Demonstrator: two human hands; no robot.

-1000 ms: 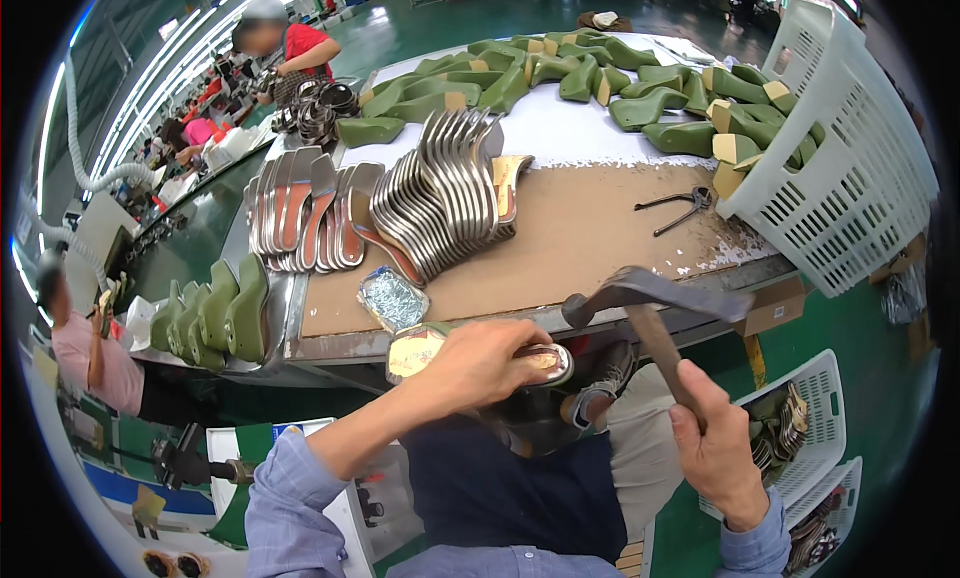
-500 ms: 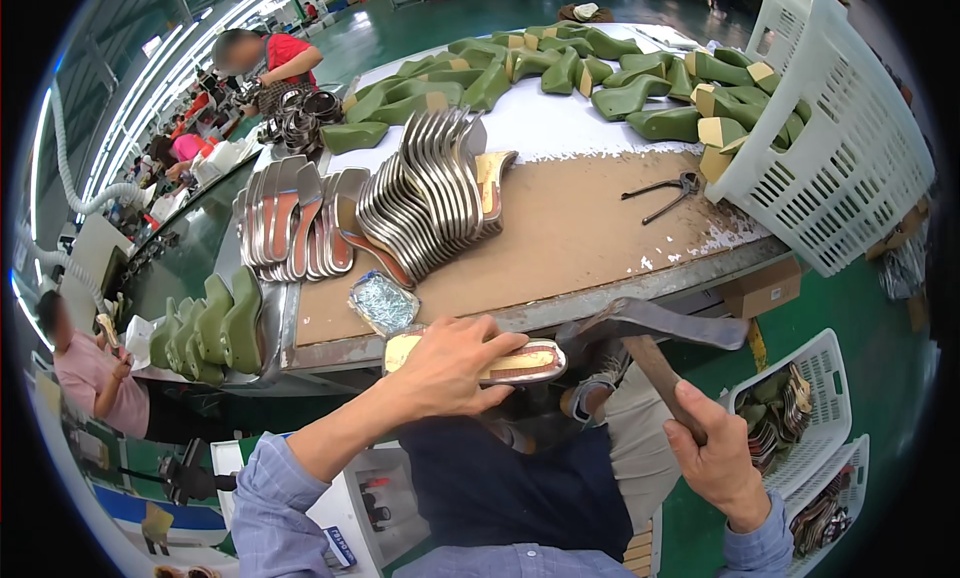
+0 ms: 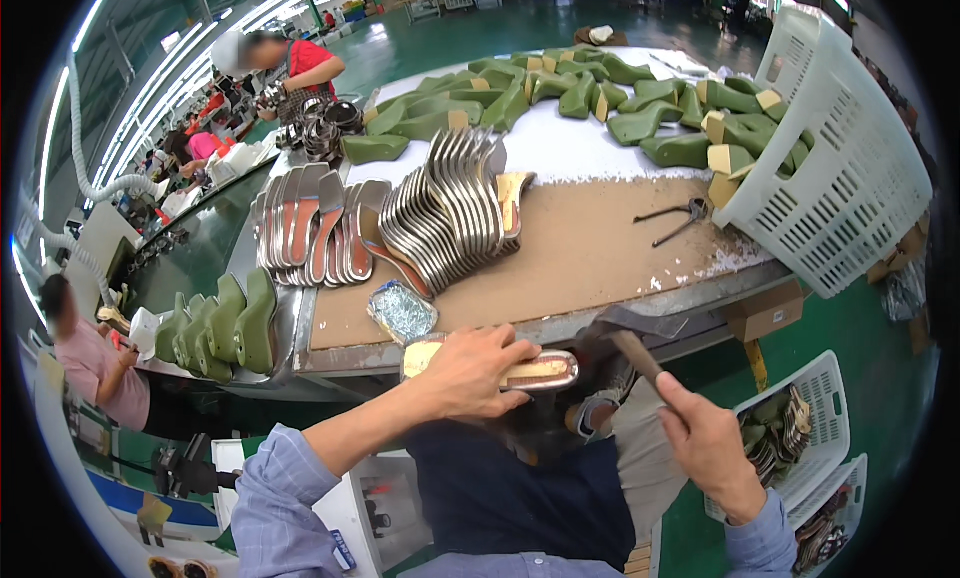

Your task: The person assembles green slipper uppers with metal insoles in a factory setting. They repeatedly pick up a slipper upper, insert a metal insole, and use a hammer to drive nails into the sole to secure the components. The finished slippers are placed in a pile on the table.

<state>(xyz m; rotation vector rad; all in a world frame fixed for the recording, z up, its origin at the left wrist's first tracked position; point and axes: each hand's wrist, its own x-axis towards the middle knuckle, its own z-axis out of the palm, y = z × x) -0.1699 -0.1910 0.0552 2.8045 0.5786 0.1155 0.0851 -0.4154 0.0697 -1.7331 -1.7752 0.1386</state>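
In the head view, low centre of the frame, your left hand presses flat over a tan, metal-edged insole, gripping it at the workbench edge. Lower right, your right hand clenches a wooden-handled hammer, its dark head just right of the insole. Curved shiny shanks fan above.
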